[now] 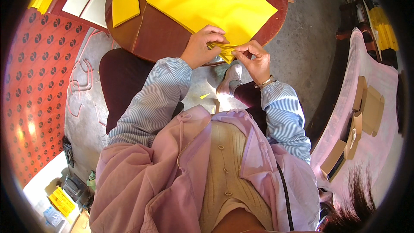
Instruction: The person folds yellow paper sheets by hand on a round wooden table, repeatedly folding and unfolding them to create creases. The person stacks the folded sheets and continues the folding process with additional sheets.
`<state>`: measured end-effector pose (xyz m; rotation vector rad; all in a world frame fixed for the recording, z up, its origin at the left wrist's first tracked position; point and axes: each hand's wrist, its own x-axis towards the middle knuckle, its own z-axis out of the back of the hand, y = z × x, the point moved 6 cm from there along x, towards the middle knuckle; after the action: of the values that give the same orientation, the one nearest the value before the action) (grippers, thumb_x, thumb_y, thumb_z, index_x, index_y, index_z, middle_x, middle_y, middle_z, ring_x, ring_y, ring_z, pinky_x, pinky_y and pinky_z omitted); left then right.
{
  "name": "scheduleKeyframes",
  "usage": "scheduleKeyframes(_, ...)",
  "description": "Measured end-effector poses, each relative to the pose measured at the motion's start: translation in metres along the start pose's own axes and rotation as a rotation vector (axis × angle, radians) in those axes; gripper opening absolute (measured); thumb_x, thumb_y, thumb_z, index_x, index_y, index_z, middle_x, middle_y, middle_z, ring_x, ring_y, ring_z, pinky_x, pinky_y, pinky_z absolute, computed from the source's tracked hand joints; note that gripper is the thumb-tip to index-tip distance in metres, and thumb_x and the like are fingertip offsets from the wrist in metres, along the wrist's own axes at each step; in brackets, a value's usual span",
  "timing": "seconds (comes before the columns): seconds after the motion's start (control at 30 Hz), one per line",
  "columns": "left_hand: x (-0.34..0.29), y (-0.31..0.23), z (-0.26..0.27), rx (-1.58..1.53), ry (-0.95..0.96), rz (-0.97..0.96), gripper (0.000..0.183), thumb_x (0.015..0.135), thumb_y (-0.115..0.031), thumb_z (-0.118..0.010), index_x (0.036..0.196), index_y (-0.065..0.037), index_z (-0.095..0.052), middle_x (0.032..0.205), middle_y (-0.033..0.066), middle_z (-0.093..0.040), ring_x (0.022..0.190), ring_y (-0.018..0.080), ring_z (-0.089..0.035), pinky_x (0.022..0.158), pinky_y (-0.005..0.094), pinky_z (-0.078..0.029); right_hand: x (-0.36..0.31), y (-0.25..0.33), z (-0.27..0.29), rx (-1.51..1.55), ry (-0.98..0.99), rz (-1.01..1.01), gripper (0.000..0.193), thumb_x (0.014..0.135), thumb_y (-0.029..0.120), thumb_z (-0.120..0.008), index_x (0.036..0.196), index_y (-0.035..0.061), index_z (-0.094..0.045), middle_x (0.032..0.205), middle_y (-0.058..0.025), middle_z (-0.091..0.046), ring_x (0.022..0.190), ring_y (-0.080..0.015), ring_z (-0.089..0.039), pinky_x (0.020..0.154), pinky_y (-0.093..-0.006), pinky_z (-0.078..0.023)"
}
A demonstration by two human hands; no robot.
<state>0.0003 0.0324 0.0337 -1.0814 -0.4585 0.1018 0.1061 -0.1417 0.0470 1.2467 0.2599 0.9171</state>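
Observation:
My left hand (202,45) and my right hand (255,60) meet just past the near edge of a round dark red table (157,34). Between them they pinch a small pleated piece of yellow paper or thin cloth (226,53); which material it is I cannot tell. Thumb and fingers of both hands are closed on its folds. Beyond my hands a large stack of flat yellow sheets (215,4) lies slanted on the tabletop. The small piece overlaps its near corner in view, and whether they are joined is hidden. A narrower yellow stack (126,0) lies to the left.
On the right, a pink cloth-covered table (383,77) bears opened cardboard boxes (371,110). A red patterned sheet (41,82) stands at the left. Below my hands, a yellow scrap (204,96) lies on the concrete floor (297,30) near my shoe (228,80).

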Motion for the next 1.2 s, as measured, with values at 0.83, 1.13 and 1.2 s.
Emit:
scheduleKeyframes(0.83, 0.001, 0.007, -0.001, 0.027, -0.010, 0.072, 0.014, 0.090, -0.010, -0.076, 0.104, -0.004, -0.077, 0.122, 0.0080, -0.073, 0.112, 0.0238, -0.072, 0.098, 0.0333, -0.056, -0.001, 0.000, 0.002, -0.048, 0.007, 0.000, 0.014, 0.085, 0.002, -0.086, 0.098, 0.0010, -0.081, 0.089, -0.0050, -0.073, 0.076, -0.0104, -0.065, 0.068, -0.0247, -0.053)
scheduleKeyframes(1.13, 0.000, 0.004, 0.000, 0.019, 0.027, 0.039, 0.018, 0.088, -0.009, -0.077, 0.106, -0.005, -0.079, 0.126, 0.0082, -0.071, 0.116, 0.0231, -0.070, 0.100, 0.0340, -0.055, -0.001, -0.011, -0.001, 0.077, -0.004, -0.089, 0.012, 0.087, 0.003, -0.086, 0.096, 0.0001, -0.079, 0.088, -0.0023, -0.071, 0.075, -0.0072, -0.064, 0.067, -0.0234, -0.052)
scheduleKeyframes(1.2, 0.000, 0.004, -0.001, 0.020, 0.021, 0.047, 0.018, 0.088, -0.009, -0.079, 0.105, -0.005, -0.079, 0.126, 0.0079, -0.071, 0.115, 0.0227, -0.070, 0.100, 0.0335, -0.056, 0.000, -0.010, -0.001, 0.050, -0.007, -0.076, 0.012, 0.086, 0.003, -0.087, 0.095, 0.0004, -0.079, 0.088, -0.0021, -0.071, 0.074, -0.0069, -0.063, 0.067, -0.0232, -0.052)
